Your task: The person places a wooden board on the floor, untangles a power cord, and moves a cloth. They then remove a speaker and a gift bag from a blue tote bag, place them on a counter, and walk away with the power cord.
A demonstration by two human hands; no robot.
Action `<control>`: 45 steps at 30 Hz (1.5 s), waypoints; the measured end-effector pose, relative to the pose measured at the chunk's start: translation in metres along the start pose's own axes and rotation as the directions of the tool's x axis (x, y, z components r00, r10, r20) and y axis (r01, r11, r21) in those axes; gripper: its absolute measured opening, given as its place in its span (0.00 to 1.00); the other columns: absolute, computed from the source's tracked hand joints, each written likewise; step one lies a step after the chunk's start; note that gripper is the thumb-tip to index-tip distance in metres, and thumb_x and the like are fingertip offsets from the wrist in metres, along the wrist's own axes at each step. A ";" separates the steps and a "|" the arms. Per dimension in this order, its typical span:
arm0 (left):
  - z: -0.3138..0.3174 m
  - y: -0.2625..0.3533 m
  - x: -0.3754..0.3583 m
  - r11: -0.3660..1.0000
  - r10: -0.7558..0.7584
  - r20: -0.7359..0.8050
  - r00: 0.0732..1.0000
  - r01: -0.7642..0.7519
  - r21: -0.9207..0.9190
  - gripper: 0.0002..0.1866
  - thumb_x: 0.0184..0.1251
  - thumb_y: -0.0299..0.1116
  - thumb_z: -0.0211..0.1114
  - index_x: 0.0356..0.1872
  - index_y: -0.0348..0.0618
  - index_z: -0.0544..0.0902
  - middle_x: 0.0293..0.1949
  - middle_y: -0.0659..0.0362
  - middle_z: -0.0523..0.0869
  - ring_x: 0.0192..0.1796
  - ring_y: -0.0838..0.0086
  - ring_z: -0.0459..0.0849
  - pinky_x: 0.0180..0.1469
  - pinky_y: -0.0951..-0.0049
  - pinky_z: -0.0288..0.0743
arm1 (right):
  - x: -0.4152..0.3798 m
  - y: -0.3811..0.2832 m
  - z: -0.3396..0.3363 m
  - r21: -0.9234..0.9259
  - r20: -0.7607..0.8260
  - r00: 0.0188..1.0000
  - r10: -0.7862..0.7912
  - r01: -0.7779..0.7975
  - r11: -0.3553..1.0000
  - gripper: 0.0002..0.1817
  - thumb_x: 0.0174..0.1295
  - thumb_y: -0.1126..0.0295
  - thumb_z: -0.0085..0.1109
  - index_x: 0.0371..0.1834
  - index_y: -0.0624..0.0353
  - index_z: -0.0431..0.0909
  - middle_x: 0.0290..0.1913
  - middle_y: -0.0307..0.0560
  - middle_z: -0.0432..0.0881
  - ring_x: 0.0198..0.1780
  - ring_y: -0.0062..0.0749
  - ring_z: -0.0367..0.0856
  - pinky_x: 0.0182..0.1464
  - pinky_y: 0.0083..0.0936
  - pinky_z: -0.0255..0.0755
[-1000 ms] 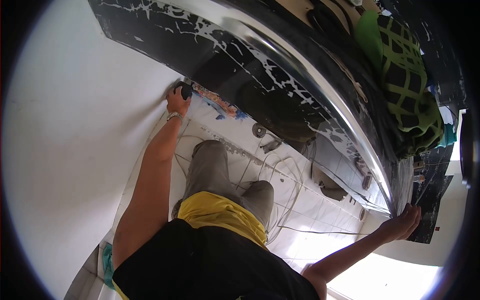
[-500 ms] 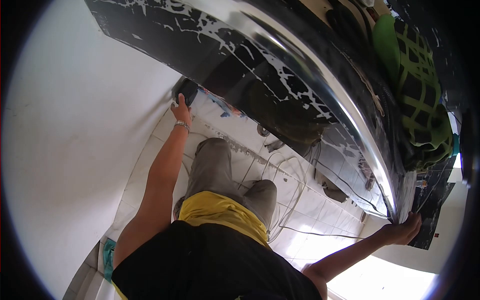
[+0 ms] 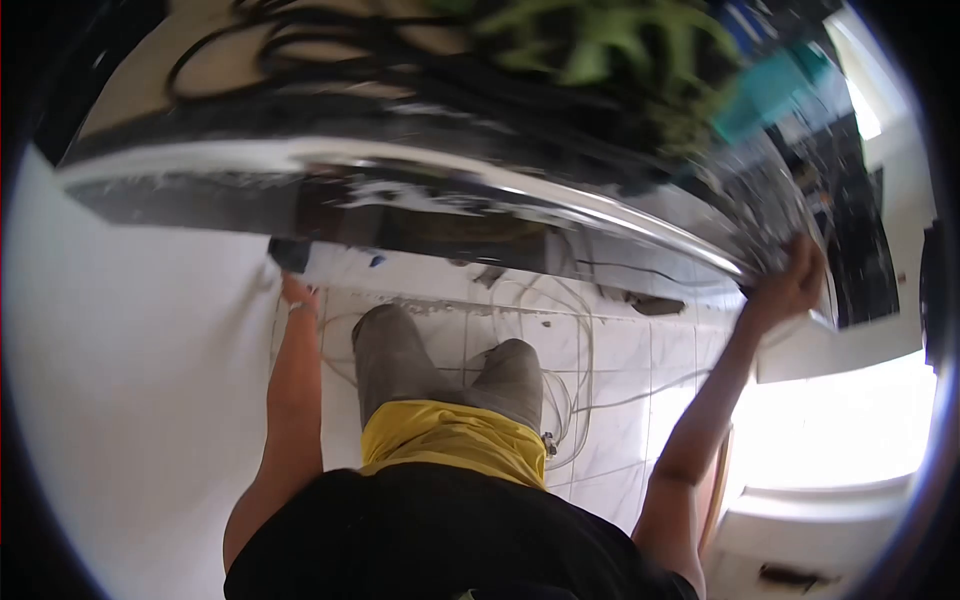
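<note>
Low at the left, my left hand (image 3: 298, 290) is closed on a dark, block-like object (image 3: 290, 253) beside the white wall; its far part lies under the counter's edge. A counter (image 3: 440, 228) with a shiny rounded metal rim and a black marbled front spans the view in front of me. On the right, my right hand (image 3: 785, 290) reaches up to the counter's end with its fingers bent round the edge. Motion blurs those fingertips.
Black cables (image 3: 330, 45), a green-and-black patterned cloth (image 3: 600, 50) and a teal item (image 3: 770, 95) lie on the counter. A pale hose or cable (image 3: 580, 390) coils on the white tiled floor (image 3: 610, 440). The white wall (image 3: 130, 400) stands close on my left.
My view has turned, so the counter now runs nearly level across it. My right hand appears higher in the picture, still at the counter's end. My left hand stays on the dark object.
</note>
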State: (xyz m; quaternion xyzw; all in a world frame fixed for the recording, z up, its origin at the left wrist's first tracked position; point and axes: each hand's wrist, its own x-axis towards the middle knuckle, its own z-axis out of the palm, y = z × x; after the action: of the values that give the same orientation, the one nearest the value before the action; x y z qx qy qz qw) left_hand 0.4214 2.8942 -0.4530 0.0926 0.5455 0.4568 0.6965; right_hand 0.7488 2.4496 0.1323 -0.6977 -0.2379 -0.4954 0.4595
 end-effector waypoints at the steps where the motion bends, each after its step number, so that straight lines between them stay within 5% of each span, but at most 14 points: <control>1: 0.004 -0.001 -0.029 0.991 -0.078 -0.016 0.997 0.079 0.104 0.34 0.71 0.54 0.58 0.70 0.44 0.67 0.63 0.50 0.73 0.60 0.56 0.75 0.62 0.45 0.71 | -0.004 -0.011 0.004 0.145 0.009 0.999 0.046 -0.047 0.988 0.10 0.65 0.66 0.64 0.35 0.64 0.83 0.32 0.42 0.83 0.34 0.25 0.78 0.41 0.25 0.72; 6: 0.017 -0.023 -0.179 0.535 -0.273 0.526 0.805 -0.328 0.779 0.28 0.69 0.48 0.61 0.66 0.47 0.75 0.62 0.53 0.78 0.64 0.58 0.77 0.60 0.51 0.71 | -0.004 -0.012 0.005 0.117 0.060 0.993 -0.102 0.094 0.989 0.09 0.59 0.67 0.65 0.34 0.63 0.81 0.33 0.50 0.80 0.36 0.41 0.79 0.43 0.35 0.71; 8: 0.012 -0.047 -0.194 0.200 -0.279 0.790 0.546 -0.771 0.604 0.25 0.63 0.49 0.65 0.59 0.50 0.81 0.62 0.53 0.78 0.65 0.58 0.75 0.61 0.45 0.70 | -0.005 -0.017 0.001 0.030 0.112 0.991 -0.070 0.067 0.997 0.09 0.59 0.68 0.64 0.37 0.61 0.80 0.37 0.50 0.78 0.41 0.45 0.78 0.46 0.38 0.69; 10: 0.025 -0.022 -0.306 -0.505 -0.259 0.807 0.530 -0.787 0.355 0.24 0.57 0.50 0.67 0.54 0.55 0.84 0.62 0.54 0.77 0.67 0.57 0.72 0.61 0.37 0.66 | 0.000 -0.016 -0.002 -0.008 0.156 0.984 -0.087 0.090 0.996 0.09 0.57 0.71 0.63 0.40 0.60 0.78 0.39 0.53 0.77 0.43 0.49 0.76 0.46 0.39 0.69; 18: 0.001 0.037 -0.447 -0.521 -0.365 0.665 0.651 -0.736 0.433 0.32 0.53 0.53 0.67 0.60 0.54 0.80 0.65 0.51 0.75 0.69 0.57 0.70 0.64 0.38 0.62 | 0.023 -0.026 -0.019 -0.057 0.385 0.918 0.092 -0.075 0.996 0.12 0.59 0.75 0.62 0.46 0.61 0.77 0.44 0.55 0.75 0.46 0.54 0.75 0.60 0.49 0.68; 22: -0.007 0.081 -0.524 -0.552 -0.481 0.494 0.724 -0.688 0.470 0.32 0.56 0.50 0.63 0.62 0.51 0.79 0.64 0.45 0.76 0.68 0.52 0.72 0.66 0.40 0.63 | 0.039 -0.041 -0.055 0.156 0.461 0.842 0.280 -0.387 0.909 0.12 0.59 0.78 0.61 0.46 0.61 0.75 0.44 0.54 0.75 0.49 0.57 0.76 0.66 0.51 0.66; 27: -0.025 0.138 -0.582 -0.379 -0.842 0.237 0.484 -0.844 0.379 0.26 0.57 0.44 0.60 0.58 0.49 0.84 0.52 0.44 0.86 0.58 0.49 0.82 0.64 0.59 0.73 | 0.085 -0.090 -0.203 -0.065 0.730 0.500 0.466 -0.628 0.775 0.11 0.58 0.77 0.64 0.42 0.60 0.75 0.42 0.53 0.77 0.46 0.50 0.78 0.53 0.40 0.73; 30: 0.005 0.153 -0.634 -0.375 -0.889 0.167 0.426 -0.888 0.268 0.24 0.56 0.43 0.60 0.54 0.51 0.86 0.51 0.49 0.87 0.56 0.54 0.84 0.61 0.60 0.76 | 0.056 -0.041 -0.299 -0.309 0.566 0.299 0.768 -0.787 0.534 0.09 0.61 0.73 0.66 0.37 0.63 0.74 0.31 0.51 0.82 0.36 0.37 0.84 0.36 0.30 0.77; 31: 0.010 0.147 -0.635 -0.383 -0.896 0.127 0.426 -0.885 0.265 0.23 0.56 0.44 0.60 0.53 0.52 0.86 0.51 0.50 0.87 0.55 0.55 0.85 0.61 0.60 0.77 | 0.056 -0.020 -0.335 -0.494 0.454 0.089 0.887 -0.803 0.333 0.09 0.62 0.71 0.65 0.36 0.64 0.75 0.28 0.51 0.83 0.33 0.36 0.84 0.34 0.31 0.77; 33: 0.024 0.137 -0.649 -0.406 -0.866 0.216 0.451 -0.886 0.223 0.21 0.56 0.43 0.59 0.51 0.51 0.87 0.48 0.50 0.88 0.54 0.55 0.85 0.59 0.60 0.77 | 0.004 0.044 -0.429 -0.619 0.410 0.294 0.863 -0.605 0.500 0.14 0.68 0.63 0.57 0.37 0.66 0.79 0.27 0.49 0.83 0.23 0.29 0.81 0.29 0.29 0.76; 36: 0.044 0.099 -0.660 -0.503 -0.791 0.299 0.534 -0.845 0.179 0.14 0.58 0.40 0.58 0.35 0.45 0.88 0.43 0.45 0.88 0.49 0.51 0.86 0.53 0.55 0.79 | -0.012 0.093 -0.557 -0.534 0.030 -0.266 0.963 -0.819 -0.210 0.17 0.72 0.61 0.50 0.43 0.66 0.80 0.27 0.46 0.81 0.22 0.30 0.80 0.24 0.28 0.77; 38: 0.082 0.064 -0.699 -0.543 -0.704 0.312 0.638 -0.767 0.342 0.15 0.63 0.41 0.58 0.33 0.42 0.88 0.39 0.48 0.89 0.45 0.52 0.87 0.49 0.57 0.81 | 0.008 0.109 -0.620 -0.338 -0.049 -0.452 0.891 -0.832 -0.440 0.16 0.71 0.62 0.49 0.46 0.66 0.78 0.29 0.46 0.81 0.22 0.29 0.79 0.23 0.27 0.77; 41: 0.157 0.000 -0.785 -0.234 -0.588 0.482 0.650 -0.707 0.667 0.10 0.66 0.36 0.61 0.39 0.43 0.87 0.25 0.58 0.88 0.25 0.77 0.87 0.32 0.73 0.81 | 0.017 0.152 -0.705 -0.427 -0.040 -0.478 0.878 -0.786 -0.447 0.17 0.69 0.62 0.50 0.49 0.67 0.76 0.32 0.49 0.80 0.23 0.31 0.80 0.24 0.28 0.78; 45: 0.284 -0.094 -0.870 0.175 -0.281 0.765 0.580 -0.752 0.635 0.09 0.66 0.31 0.60 0.40 0.40 0.87 0.23 0.60 0.86 0.22 0.79 0.83 0.27 0.75 0.78 | 0.067 0.204 -0.752 -0.377 -0.140 -0.503 0.853 -0.770 -0.515 0.18 0.67 0.65 0.50 0.52 0.68 0.76 0.35 0.53 0.82 0.25 0.34 0.81 0.25 0.30 0.79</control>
State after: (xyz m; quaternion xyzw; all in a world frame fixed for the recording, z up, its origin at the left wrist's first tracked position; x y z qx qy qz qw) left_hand 0.7225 2.3049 0.1859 0.7801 0.3216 0.0464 0.5346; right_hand 0.5806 1.6870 0.1752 -0.6721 0.5004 0.2152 0.5015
